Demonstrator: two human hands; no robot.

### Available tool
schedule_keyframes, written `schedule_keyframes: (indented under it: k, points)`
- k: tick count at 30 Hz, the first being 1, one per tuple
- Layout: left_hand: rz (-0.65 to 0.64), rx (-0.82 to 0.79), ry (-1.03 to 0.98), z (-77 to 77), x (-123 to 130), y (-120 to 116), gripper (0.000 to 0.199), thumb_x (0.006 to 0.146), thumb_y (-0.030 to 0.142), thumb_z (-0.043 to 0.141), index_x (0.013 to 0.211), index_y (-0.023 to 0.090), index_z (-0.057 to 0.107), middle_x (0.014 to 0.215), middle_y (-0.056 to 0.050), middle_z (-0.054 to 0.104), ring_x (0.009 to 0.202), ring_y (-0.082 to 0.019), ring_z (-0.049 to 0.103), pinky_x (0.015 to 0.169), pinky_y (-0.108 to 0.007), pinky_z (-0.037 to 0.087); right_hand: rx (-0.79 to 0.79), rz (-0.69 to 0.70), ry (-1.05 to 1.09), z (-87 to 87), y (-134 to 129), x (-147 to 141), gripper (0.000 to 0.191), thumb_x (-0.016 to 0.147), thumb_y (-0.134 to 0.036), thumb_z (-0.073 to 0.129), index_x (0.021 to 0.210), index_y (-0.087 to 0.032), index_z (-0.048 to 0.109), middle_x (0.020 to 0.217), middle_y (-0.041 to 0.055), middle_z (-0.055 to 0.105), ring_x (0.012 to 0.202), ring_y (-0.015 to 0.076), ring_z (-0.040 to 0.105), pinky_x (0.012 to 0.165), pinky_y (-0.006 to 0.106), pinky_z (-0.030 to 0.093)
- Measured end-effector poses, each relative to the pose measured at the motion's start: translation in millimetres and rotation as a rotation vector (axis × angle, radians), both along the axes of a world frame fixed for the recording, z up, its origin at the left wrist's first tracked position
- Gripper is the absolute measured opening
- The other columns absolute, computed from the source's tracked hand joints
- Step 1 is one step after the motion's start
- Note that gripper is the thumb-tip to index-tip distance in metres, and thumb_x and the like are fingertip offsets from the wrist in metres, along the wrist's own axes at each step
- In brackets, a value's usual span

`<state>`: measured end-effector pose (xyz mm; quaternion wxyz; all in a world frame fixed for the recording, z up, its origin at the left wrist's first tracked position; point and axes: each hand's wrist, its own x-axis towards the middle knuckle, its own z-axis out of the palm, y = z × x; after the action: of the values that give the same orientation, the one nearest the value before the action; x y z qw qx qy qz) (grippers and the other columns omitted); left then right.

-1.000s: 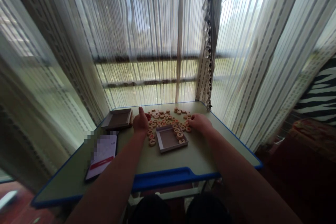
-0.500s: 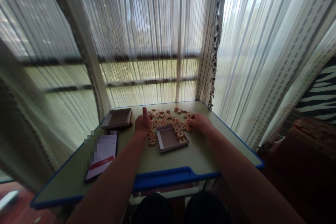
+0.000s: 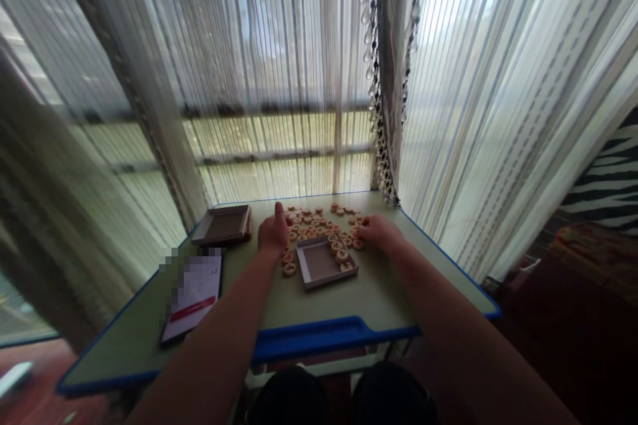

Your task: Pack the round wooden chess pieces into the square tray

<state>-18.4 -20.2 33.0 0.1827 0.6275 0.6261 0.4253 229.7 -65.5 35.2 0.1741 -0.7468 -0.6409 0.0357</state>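
Many round wooden Chinese chess pieces [image 3: 312, 234] with red or dark characters lie spread between my two hands. My left hand [image 3: 273, 232] stands on its edge at the left of the pieces, thumb raised and apart; its other fingers are mostly hidden behind the hand. At the right side my right hand [image 3: 381, 232] has its fingers bent together on a Chinese chess piece [image 3: 357, 231], partly covered by the fingertips. A shallow open box [image 3: 312, 279] sits in front of the pieces, with several Chinese chess pieces [image 3: 341, 255] in a line along its right side.
Another shallow box [image 3: 219, 239] rests at the back left of the table [image 3: 333, 309]. In front of it lies a tablet [image 3: 194, 299] with a lit screen. Blue edging runs around the table. Striped sheer curtains [image 3: 279, 80] hang behind and to the right.
My left hand has shifted slightly to the right and looks a little more upright. My right hand has hardly moved. The curtain at the back right corner has swung leftward.
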Motion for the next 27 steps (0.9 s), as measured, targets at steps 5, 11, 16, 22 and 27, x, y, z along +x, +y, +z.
schedule_keyframes:
  k: [5, 11, 16, 22, 27]
  points:
    - [0.005, 0.012, -0.005, -1.0, 0.9, -0.1, 0.076, 0.078, 0.061, 0.003, 0.060, 0.018, 0.063, 0.070, -0.007, 0.067, 0.073, -0.023, 0.060, 0.071, -0.034, 0.041, -0.014, -0.001, 0.011, -1.0, 0.6, 0.7, 0.029, 0.072, -0.037, 0.048, 0.079, -0.018, 0.068, 0.077, 0.0069, 0.065, 0.069, 0.0156, 0.057, 0.056, 0.022, 0.034]
    - [-0.031, 0.039, 0.015, -1.1, 1.5, -0.5, 0.072, 0.080, 0.058, 0.005, 0.059, 0.019, 0.062, 0.069, -0.006, 0.067, 0.072, -0.021, 0.060, 0.070, -0.033, 0.041, 0.005, 0.013, 0.002, -0.2, -0.5, 0.5, 0.028, 0.072, -0.039, 0.049, 0.078, -0.019, 0.068, 0.078, 0.0064, 0.066, 0.071, 0.0162, 0.057, 0.056, 0.022, 0.034]
    - [-0.037, 0.043, 0.034, -2.3, 2.4, -0.4, 0.070, 0.081, 0.056, 0.007, 0.057, 0.019, 0.062, 0.066, -0.005, 0.066, 0.071, -0.021, 0.060, 0.070, -0.032, 0.042, -0.001, 0.010, -0.006, -1.2, 0.5, 1.5, 0.029, 0.072, -0.039, 0.048, 0.078, -0.019, 0.068, 0.077, 0.0064, 0.066, 0.070, 0.0164, 0.058, 0.056, 0.023, 0.035]
    - [-0.053, 0.069, 0.051, -2.5, 3.0, -1.2, 0.067, 0.082, 0.052, 0.009, 0.057, 0.020, 0.062, 0.064, -0.004, 0.066, 0.070, -0.020, 0.060, 0.069, -0.031, 0.042, -0.006, 0.016, -0.018, -1.6, 1.6, 1.2, 0.028, 0.071, -0.038, 0.048, 0.078, -0.019, 0.068, 0.078, 0.0061, 0.066, 0.070, 0.0162, 0.057, 0.056, 0.023, 0.035]
    - [-0.039, 0.086, 0.128, 4.3, 5.4, -6.4, 0.054, 0.083, 0.044, 0.019, 0.061, 0.019, 0.062, 0.067, -0.005, 0.066, 0.068, -0.018, 0.059, 0.065, -0.028, 0.040, -0.004, 0.018, -0.010, -2.1, 1.1, 1.8, 0.028, 0.071, -0.039, 0.048, 0.077, -0.019, 0.067, 0.076, 0.0055, 0.066, 0.068, 0.0152, 0.057, 0.055, 0.022, 0.034]
